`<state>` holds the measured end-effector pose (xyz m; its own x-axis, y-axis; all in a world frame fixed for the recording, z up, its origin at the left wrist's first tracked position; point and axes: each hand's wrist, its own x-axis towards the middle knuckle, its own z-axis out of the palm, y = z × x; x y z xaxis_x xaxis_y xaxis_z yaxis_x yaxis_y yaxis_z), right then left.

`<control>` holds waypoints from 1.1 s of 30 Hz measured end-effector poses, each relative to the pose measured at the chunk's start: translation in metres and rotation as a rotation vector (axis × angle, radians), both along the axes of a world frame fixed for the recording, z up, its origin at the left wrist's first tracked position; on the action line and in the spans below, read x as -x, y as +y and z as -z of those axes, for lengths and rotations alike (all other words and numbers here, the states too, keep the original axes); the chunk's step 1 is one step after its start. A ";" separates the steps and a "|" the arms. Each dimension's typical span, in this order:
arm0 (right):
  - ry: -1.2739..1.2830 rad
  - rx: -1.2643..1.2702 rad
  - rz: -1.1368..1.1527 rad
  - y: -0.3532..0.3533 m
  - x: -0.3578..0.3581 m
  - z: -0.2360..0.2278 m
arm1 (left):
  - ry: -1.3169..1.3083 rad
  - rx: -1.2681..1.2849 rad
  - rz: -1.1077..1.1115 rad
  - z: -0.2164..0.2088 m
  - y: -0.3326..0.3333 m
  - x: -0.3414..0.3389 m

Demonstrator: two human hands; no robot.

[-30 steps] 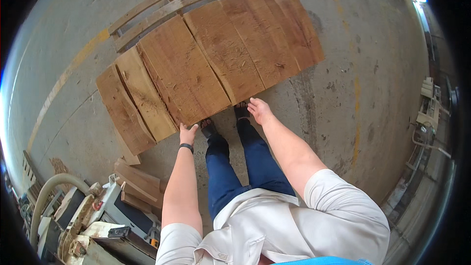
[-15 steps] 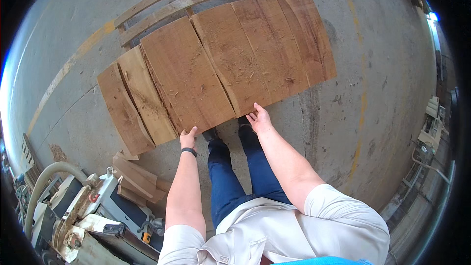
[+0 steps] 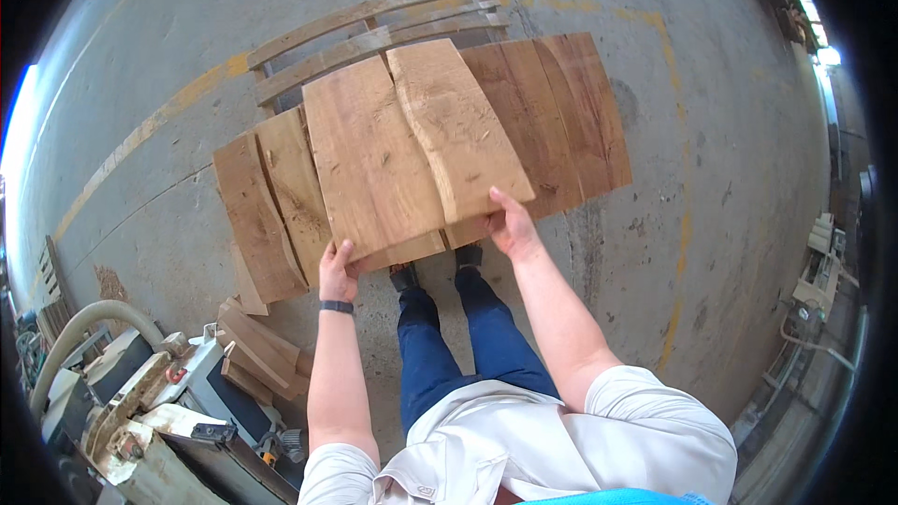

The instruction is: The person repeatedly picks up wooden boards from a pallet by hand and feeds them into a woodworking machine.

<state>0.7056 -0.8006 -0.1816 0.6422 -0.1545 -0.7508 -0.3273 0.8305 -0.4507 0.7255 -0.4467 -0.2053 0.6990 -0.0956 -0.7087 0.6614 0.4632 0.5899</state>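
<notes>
A pair of brown wooden boards, the left one (image 3: 360,150) and the right one (image 3: 463,122), is raised off a layer of similar planks, side by side along a pale, wavy seam. I cannot tell whether they are joined. My left hand (image 3: 339,273) grips the near left corner, thumb on top. Near the right corner, my right hand (image 3: 512,226) holds the near edge the same way. The far end lies close over the planks beneath. Wood chips dot the raised surface. To the left lies a lighter plank (image 3: 290,173); to the right, a darker plank (image 3: 547,122).
A slatted wooden pallet (image 3: 323,75) shows behind the planks. At the lower left stands a machine (image 3: 201,383) with a hose (image 3: 89,318), beside several wood offcuts (image 3: 262,351). My feet are just under the planks' near edge. A yellow line (image 3: 687,224) marks the concrete floor.
The two middle boards have come up off the layer, their near end lifted, and more wood shows beneath them. Both hands have risen with the near edge.
</notes>
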 end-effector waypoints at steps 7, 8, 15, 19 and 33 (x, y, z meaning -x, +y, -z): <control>0.005 0.196 -0.087 -0.036 -0.185 -0.065 | 0.074 0.007 -0.080 -0.071 -0.027 -0.142; 0.028 0.185 -0.110 -0.018 -0.208 -0.082 | 0.070 0.022 -0.115 -0.075 -0.017 -0.160; 0.091 0.232 -0.129 -0.012 -0.243 -0.116 | 0.049 0.017 -0.136 -0.129 -0.045 -0.199; -0.001 0.272 -0.095 -0.005 -0.222 -0.108 | 0.012 0.034 -0.162 -0.129 -0.037 -0.184; 0.224 0.217 0.065 0.032 -0.218 -0.131 | 0.108 -0.002 -0.205 -0.145 -0.002 -0.177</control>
